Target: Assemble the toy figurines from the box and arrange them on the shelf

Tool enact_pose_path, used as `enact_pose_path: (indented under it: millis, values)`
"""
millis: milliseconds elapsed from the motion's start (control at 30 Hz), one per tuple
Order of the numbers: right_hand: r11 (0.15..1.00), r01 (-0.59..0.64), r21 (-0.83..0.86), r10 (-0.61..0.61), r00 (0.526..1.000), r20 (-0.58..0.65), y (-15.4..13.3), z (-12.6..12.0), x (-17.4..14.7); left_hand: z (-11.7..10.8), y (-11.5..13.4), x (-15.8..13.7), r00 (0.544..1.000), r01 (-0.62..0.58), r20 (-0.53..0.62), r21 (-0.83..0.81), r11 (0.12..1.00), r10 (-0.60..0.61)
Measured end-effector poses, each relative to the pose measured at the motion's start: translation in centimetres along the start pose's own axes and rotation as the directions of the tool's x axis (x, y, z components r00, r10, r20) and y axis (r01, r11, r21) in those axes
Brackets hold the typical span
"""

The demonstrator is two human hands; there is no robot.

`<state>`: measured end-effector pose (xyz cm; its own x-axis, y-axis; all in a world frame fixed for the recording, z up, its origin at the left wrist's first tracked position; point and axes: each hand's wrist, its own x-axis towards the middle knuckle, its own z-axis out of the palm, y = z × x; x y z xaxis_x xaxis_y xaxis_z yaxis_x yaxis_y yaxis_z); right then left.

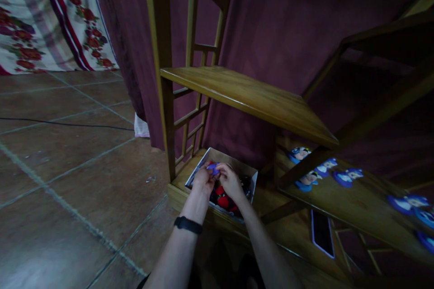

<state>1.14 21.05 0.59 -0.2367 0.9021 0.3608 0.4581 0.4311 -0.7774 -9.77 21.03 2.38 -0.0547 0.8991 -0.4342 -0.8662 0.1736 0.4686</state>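
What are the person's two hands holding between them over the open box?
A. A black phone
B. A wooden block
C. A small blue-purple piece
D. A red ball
C: the left hand and right hand meet on a small blue-purple piece above the cardboard box, which has red items inside.
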Motion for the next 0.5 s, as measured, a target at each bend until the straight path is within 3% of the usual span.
enact_pose_path:
  millis: [67,200,367,500]
  values:
    - [0.993,-0.119,-0.008,0.119,0.992,-0.053,1.3,0.2,0.8,-0.2,0.7,0.2,0.999,-0.03,-0.046,-0.015,0.999,0.03]
    - [0.899,-0.354,-0.257,0.328,0.934,-0.14,3.4,0.8,2.9,-0.2,2.4,0.3,0.987,-0.065,-0.147,-0.044,0.997,0.058]
    - [0.72,-0.382,-0.579,0.422,0.904,-0.072,4.3,2.9,4.5,-0.1,3.7,0.1,0.987,-0.061,-0.153,-0.088,0.994,0.047]
    - [0.69,-0.396,-0.606,0.439,0.894,-0.083,5.0,4.4,5.2,-0.1,3.8,-0.1,0.994,-0.022,-0.107,-0.081,0.996,0.013]
